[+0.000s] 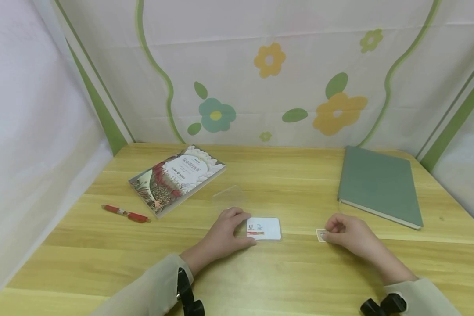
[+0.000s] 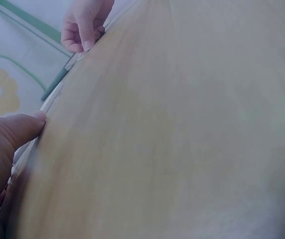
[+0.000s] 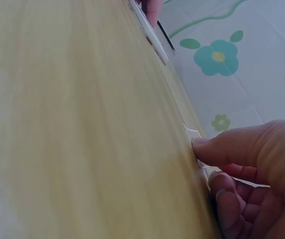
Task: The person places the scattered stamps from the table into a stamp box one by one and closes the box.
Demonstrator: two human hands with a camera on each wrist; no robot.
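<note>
A stack of white business cards (image 1: 269, 228) with a small logo and an orange-red strip lies on the table, seemingly in a shallow clear case. My left hand (image 1: 223, 235) grips its left end, thumb along the near edge and fingers at the far edge. To the right, my right hand (image 1: 351, 235) pinches a small white-bordered paper square (image 1: 320, 235) between thumb and fingers, low over the wooden table. In the right wrist view the thumb covers much of this square (image 3: 191, 132); its print is too small to tell.
Behind the left hand lies a clear plastic lid (image 1: 230, 193). An illustrated book (image 1: 181, 175) and a red pen (image 1: 126, 213) are at the left. A green notebook (image 1: 379, 184) lies at the back right. A flower-printed curtain (image 1: 237, 57) closes off the table's far side.
</note>
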